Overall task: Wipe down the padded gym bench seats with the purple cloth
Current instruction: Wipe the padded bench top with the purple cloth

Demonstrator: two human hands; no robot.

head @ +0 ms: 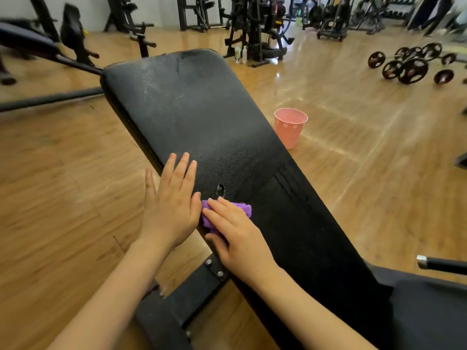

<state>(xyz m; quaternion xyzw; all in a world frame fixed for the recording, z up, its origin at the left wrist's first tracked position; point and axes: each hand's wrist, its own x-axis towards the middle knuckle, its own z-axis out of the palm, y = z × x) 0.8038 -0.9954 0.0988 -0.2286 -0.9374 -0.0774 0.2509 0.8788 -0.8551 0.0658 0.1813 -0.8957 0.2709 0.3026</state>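
**Flat-hand press on cloth, bench pad mid-wipe**

Pressing rather than clutching, the right hand [233,232] lies on the purple cloth [242,208] with its fingers extended over the bunched fabric; whether the thumb hooks any of it underneath cannot be told. The left hand [171,200] rests flat and spread on the near edge of the padded bench [202,109], holding nothing, its side touching the cloth. The cloth sits low on the pad, just below a small tear [220,190] in the upholstery. Farther up, the surface carries a faint sheen and specks. A pink bucket [290,127] stands on the wooden floor [63,173] beside the pad's far edge.

Risks, as judged: a stroke carried upward may snag fabric on the torn hole and enlarge it. Because the cloth is only pinned by pressure, it could slip free or roll under the palm, leaving streaks. Weight on the pad's edge may let the left hand slide off.
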